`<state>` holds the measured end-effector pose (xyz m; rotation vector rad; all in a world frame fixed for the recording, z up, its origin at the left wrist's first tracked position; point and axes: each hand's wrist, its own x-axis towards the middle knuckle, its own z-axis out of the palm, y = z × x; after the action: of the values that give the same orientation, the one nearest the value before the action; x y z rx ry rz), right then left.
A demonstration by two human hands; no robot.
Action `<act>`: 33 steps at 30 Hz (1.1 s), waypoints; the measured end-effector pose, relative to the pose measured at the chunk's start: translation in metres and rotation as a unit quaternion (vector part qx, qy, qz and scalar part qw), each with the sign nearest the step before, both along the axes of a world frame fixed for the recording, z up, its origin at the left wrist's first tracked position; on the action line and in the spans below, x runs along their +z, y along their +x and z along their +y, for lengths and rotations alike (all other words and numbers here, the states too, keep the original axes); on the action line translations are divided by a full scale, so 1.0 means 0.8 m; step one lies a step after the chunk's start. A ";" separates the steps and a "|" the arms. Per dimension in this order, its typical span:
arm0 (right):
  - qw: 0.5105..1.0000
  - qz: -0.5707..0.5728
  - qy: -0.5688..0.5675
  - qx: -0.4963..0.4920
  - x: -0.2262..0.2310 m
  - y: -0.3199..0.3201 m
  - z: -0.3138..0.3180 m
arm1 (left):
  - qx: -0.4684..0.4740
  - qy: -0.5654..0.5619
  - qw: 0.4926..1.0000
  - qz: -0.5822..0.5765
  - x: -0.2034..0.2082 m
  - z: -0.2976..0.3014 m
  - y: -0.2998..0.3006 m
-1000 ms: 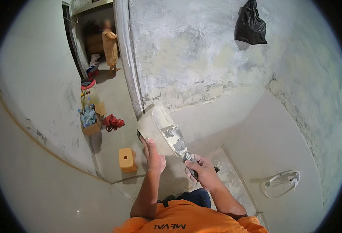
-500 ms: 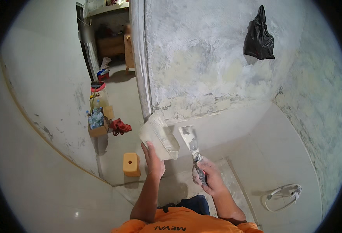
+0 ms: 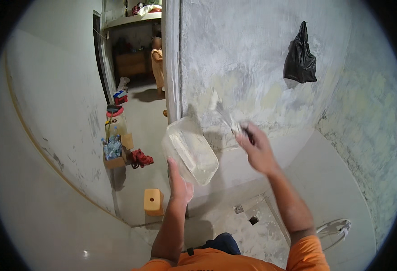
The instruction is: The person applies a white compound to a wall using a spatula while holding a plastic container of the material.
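A black plastic bag [image 3: 300, 58] is seen hanging high on the rough plastered wall, knotted at the top and bulging below. On the floor by the left wall, an open brown cardboard box [image 3: 114, 156] is stuffed with bluish plastic items. Just behind it stands a clear plastic jar [image 3: 116, 122] with a red lid. No labels, signs or screens are shown.
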<state>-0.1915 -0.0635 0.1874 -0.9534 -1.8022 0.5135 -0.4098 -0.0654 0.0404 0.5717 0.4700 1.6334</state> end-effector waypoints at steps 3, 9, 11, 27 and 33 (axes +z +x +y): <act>0.945 -0.188 0.252 -0.094 0.067 0.006 0.047 | -0.012 0.024 1.000 -0.007 0.038 -0.001 -0.002; 0.837 -0.379 0.377 -0.120 0.178 0.021 0.096 | 0.004 0.003 1.000 -0.013 0.062 -0.008 -0.008; 0.827 -0.397 0.382 -0.111 0.203 0.022 0.103 | 0.008 0.000 1.000 -0.007 0.059 -0.007 -0.013; 0.821 -0.494 0.124 -0.258 0.259 -0.016 0.125 | -0.020 0.022 0.999 0.022 0.069 0.017 -0.019; 0.841 -0.452 0.102 -0.280 0.244 0.006 0.145 | -0.031 0.054 0.998 0.011 0.066 0.026 -0.020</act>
<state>-0.1867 0.0526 0.3827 -1.6509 -2.1505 -0.6071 -0.4259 -0.0447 0.0931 0.6791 0.3779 1.6015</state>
